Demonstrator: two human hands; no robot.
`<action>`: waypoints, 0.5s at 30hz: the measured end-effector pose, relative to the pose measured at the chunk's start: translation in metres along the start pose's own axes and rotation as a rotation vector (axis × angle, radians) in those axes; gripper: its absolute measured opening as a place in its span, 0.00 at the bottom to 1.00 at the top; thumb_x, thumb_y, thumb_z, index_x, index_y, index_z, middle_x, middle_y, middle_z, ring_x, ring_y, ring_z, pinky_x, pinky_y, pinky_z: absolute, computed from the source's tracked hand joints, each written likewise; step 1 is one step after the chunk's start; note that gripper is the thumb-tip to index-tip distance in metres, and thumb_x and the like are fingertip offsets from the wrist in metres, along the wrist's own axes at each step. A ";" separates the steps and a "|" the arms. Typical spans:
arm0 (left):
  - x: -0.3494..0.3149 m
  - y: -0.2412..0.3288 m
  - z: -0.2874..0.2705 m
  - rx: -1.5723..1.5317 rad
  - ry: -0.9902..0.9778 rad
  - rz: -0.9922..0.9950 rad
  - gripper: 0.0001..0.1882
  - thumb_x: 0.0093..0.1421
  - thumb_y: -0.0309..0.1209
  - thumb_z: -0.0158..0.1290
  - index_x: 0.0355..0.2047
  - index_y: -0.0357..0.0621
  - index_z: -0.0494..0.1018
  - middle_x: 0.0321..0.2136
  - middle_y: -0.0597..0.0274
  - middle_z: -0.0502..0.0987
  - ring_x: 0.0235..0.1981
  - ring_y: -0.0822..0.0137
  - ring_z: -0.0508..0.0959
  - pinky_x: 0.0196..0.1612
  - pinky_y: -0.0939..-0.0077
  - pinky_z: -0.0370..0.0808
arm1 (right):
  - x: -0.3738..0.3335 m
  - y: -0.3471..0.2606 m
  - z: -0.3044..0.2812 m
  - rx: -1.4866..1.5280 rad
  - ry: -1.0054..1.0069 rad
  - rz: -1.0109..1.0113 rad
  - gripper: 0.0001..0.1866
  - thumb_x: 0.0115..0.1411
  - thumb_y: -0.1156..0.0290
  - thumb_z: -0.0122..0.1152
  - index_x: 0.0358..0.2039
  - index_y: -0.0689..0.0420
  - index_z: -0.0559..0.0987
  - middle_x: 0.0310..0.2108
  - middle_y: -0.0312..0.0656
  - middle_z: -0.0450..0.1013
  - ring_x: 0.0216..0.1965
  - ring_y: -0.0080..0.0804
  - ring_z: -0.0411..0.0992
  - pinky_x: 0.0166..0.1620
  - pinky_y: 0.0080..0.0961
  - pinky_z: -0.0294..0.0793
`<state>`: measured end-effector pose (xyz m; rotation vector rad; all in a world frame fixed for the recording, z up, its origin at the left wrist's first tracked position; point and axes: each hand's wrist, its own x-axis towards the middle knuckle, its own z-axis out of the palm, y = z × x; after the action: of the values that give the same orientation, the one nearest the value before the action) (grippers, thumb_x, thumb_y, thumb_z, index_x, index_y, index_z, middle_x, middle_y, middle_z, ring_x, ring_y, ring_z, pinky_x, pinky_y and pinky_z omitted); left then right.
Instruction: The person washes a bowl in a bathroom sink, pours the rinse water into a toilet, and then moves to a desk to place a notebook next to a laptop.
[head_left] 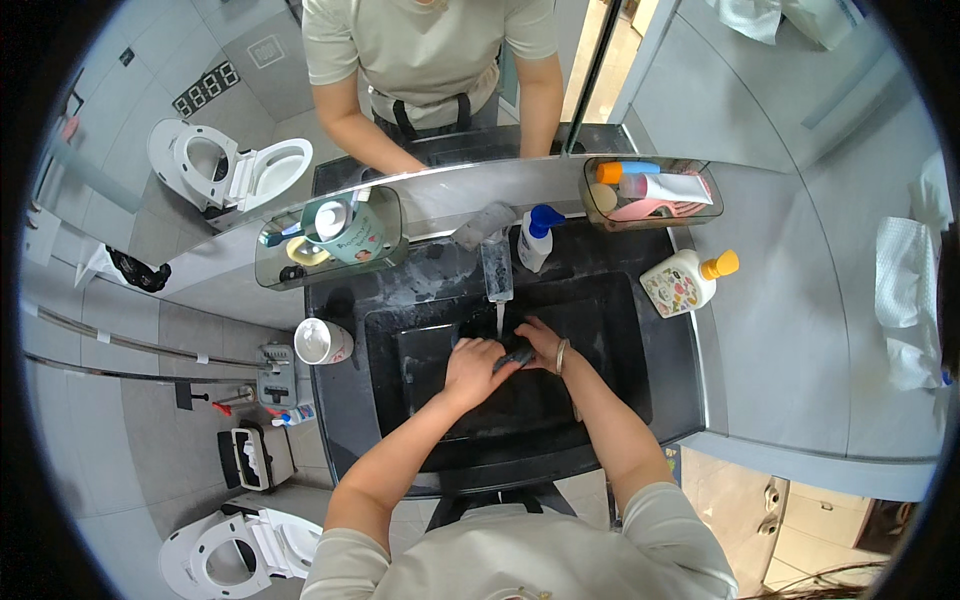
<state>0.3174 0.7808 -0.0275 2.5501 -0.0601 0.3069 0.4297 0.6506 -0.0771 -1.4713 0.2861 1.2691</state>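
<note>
Both hands are down in the black sink [610,370], just below the running faucet [497,268]. A thin stream of water falls beside my fingers. Between the hands is a small dark grey item [515,357], wet and soft-looking, perhaps a cloth; its kind is unclear against the black basin. My left hand [473,372] is closed, with the thumb pressed on the item. The right hand [541,346], with a bracelet [562,356] at its wrist, grips it from the other side, its fingers curled and partly hidden.
Behind the faucet stands a white bottle with a blue pump [537,238]. A white bottle with a yellow cap [688,282] is at the right and a paper cup [323,342] at the left. Bins of toiletries [395,255] hang along the mirror [420,60].
</note>
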 end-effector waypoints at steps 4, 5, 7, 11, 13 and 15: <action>0.009 -0.042 0.018 -0.448 0.005 -0.510 0.17 0.55 0.39 0.48 0.18 0.38 0.71 0.15 0.60 0.71 0.21 0.65 0.72 0.29 0.73 0.66 | -0.007 -0.003 0.000 -0.040 -0.101 -0.063 0.35 0.53 0.44 0.47 0.58 0.46 0.53 0.55 0.43 0.56 0.52 0.39 0.59 0.51 0.40 0.60; 0.010 -0.058 0.027 -0.663 -0.032 -0.685 0.18 0.57 0.40 0.47 0.20 0.37 0.72 0.16 0.62 0.72 0.22 0.70 0.71 0.29 0.77 0.66 | -0.001 0.003 0.001 -0.042 -0.102 -0.152 0.36 0.53 0.42 0.46 0.58 0.47 0.54 0.55 0.43 0.56 0.52 0.38 0.59 0.53 0.38 0.58; 0.023 -0.061 0.028 -1.092 -0.012 -0.984 0.18 0.56 0.41 0.48 0.29 0.37 0.75 0.25 0.63 0.75 0.29 0.71 0.72 0.37 0.81 0.66 | 0.030 0.022 -0.011 0.124 0.022 -0.213 0.32 0.53 0.44 0.49 0.51 0.55 0.65 0.48 0.42 0.63 0.48 0.32 0.62 0.50 0.32 0.60; 0.034 -0.089 0.041 -1.054 -0.044 -1.062 0.19 0.57 0.41 0.46 0.38 0.37 0.71 0.33 0.50 0.74 0.34 0.59 0.74 0.42 0.73 0.67 | 0.030 0.011 0.013 0.052 0.379 -0.182 0.31 0.54 0.45 0.47 0.46 0.61 0.70 0.44 0.45 0.68 0.47 0.35 0.64 0.49 0.28 0.60; 0.031 -0.106 0.058 -0.617 -0.009 -0.706 0.18 0.58 0.41 0.43 0.39 0.38 0.70 0.34 0.45 0.73 0.36 0.53 0.74 0.42 0.69 0.67 | 0.020 0.003 0.023 -0.016 0.440 -0.182 0.29 0.55 0.48 0.46 0.44 0.63 0.71 0.40 0.45 0.70 0.43 0.35 0.66 0.47 0.26 0.61; 0.051 -0.041 0.029 -0.082 -0.062 -0.454 0.17 0.57 0.39 0.38 0.36 0.42 0.71 0.29 0.45 0.71 0.32 0.48 0.72 0.39 0.60 0.66 | 0.021 0.007 0.017 -0.058 0.458 -0.246 0.26 0.56 0.53 0.46 0.42 0.66 0.71 0.34 0.44 0.72 0.36 0.30 0.68 0.41 0.23 0.64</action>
<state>0.3777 0.8010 -0.0612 2.4062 0.4663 0.0460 0.4235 0.6718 -0.0950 -1.7799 0.3577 0.7408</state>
